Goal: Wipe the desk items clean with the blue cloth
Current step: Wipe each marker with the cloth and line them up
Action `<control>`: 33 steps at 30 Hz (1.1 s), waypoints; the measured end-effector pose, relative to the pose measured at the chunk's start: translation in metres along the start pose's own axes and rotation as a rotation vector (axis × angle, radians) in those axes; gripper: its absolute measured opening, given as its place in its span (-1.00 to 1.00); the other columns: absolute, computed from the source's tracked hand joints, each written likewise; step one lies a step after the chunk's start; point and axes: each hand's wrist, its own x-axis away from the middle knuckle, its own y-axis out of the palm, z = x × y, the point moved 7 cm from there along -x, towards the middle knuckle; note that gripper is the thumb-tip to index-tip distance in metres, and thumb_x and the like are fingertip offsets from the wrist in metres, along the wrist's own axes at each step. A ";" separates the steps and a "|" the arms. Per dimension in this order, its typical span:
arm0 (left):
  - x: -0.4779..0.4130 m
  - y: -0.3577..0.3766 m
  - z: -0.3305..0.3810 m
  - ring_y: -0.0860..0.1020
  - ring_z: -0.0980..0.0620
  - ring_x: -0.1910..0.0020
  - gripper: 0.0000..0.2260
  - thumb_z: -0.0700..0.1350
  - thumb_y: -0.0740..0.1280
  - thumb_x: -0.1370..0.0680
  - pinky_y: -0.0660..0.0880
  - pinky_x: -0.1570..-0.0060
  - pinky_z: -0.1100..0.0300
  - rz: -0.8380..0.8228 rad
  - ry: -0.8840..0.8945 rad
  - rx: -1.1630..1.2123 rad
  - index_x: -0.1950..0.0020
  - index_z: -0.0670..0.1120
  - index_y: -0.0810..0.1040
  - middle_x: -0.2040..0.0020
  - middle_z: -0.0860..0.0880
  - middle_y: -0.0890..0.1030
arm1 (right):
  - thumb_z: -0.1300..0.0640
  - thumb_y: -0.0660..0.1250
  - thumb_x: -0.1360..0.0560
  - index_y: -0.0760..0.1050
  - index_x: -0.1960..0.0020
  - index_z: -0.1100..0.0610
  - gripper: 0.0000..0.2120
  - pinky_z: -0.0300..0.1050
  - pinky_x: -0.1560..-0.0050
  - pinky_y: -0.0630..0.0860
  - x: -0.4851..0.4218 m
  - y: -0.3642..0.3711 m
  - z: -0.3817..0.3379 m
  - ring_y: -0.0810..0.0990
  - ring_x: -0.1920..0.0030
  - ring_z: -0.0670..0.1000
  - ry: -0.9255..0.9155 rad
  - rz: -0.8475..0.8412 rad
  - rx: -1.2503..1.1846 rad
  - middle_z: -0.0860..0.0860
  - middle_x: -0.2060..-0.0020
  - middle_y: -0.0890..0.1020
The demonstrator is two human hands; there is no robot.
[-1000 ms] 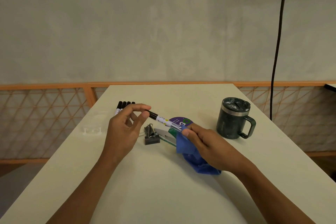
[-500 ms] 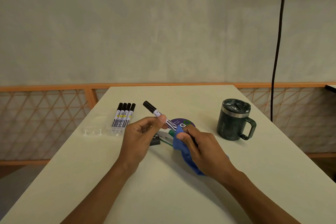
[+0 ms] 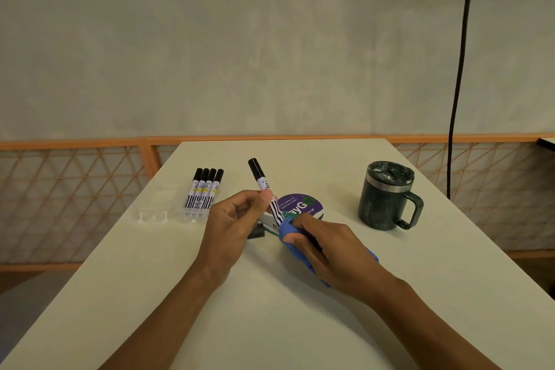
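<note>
Your left hand (image 3: 237, 219) is pinching the white-barrelled marker with the black cap (image 3: 260, 180) at mid-barrel, thumb against fingertips, and is holding it clear of the pale flat desk (image 3: 270, 309). Your right hand (image 3: 327, 246) is clamping the crumpled blue cloth (image 3: 284, 230) round the marker's lower end, with the fingers curling over the fabric and the loose part trailing under the palm.

Over the last second the marker has been swinging up from nearly flat to a steep tilt, the cap pointing up and away from you. Your left-hand grip has been sliding from the cap end toward the middle. The cloth is now sitting at the tail, so I am judging that the barrel stroke is ending and the cap end is still waiting for its wipe.

Both hands are working well to the left of the dark green lidded metal mug (image 3: 386, 195). The round purple printed disc (image 3: 300, 204) is lying between your hands and that mug, just behind the cloth. A black binder clip (image 3: 256, 233) is peeking out under your left hand. Four matching black-capped markers (image 3: 204, 192) are lying in a row farther left of the mug, and a clear plastic piece (image 3: 153, 215) is lying further left, close to the desk's left edge.

The mug is standing near the right edge, so your right elbow is getting little room there. The bare desk nearer you than the mug is offering the widest space for setting the marker down.
</note>
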 end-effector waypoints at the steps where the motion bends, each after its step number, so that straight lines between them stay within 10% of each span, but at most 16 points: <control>1: 0.001 0.001 0.000 0.53 0.13 0.28 -0.75 -0.03 0.42 -0.62 0.51 0.28 0.34 -0.004 -0.007 0.000 -0.06 -0.21 0.73 0.21 -0.03 0.67 | -0.25 0.06 -0.75 0.31 0.00 -0.24 -0.81 -0.22 0.26 0.41 0.000 0.000 0.000 0.49 0.29 -0.07 -0.003 -0.004 0.020 -0.30 0.27 0.54; 19: -0.001 0.001 0.003 0.47 0.20 0.42 -0.77 -0.14 0.34 -0.67 0.44 0.36 0.40 -0.045 0.039 0.006 -0.09 -0.29 0.69 0.31 0.09 0.60 | -0.07 0.04 -0.79 0.41 -0.08 0.00 -0.75 -0.25 0.20 0.17 0.002 0.000 -0.015 0.30 0.23 -0.05 -0.163 0.056 0.216 -0.17 0.17 0.42; 25: -0.003 -0.007 0.010 0.36 0.17 0.44 -0.77 -0.12 0.29 -0.71 0.35 0.33 0.33 -0.086 0.079 -0.042 -0.01 -0.24 0.65 0.37 0.10 0.55 | -0.05 0.14 -0.78 0.41 0.00 -0.06 -0.79 -0.05 0.21 0.44 0.000 -0.012 0.018 0.51 0.24 0.02 0.098 0.121 -0.092 -0.10 0.25 0.55; 30: 0.003 0.010 0.006 0.22 -0.12 0.47 -0.72 -0.03 0.25 -0.74 0.23 0.44 0.14 -0.285 0.049 -0.131 -0.10 -0.25 0.56 -0.05 -0.13 0.77 | -0.11 0.23 -0.73 0.60 -0.10 0.09 -0.69 0.19 -0.01 0.60 0.002 -0.045 0.044 0.62 0.07 0.22 0.327 0.386 -0.516 0.10 0.11 0.63; 33: 0.004 0.014 -0.003 0.40 -0.26 0.36 -0.77 0.06 0.35 -0.70 0.26 0.35 0.06 -0.324 0.023 -0.166 -0.12 -0.10 0.63 0.03 -0.17 0.76 | -0.04 0.27 -0.72 0.66 -0.09 0.12 -0.71 0.01 0.02 0.58 0.003 -0.051 0.053 0.63 0.07 0.13 0.377 0.439 -0.643 0.17 0.06 0.65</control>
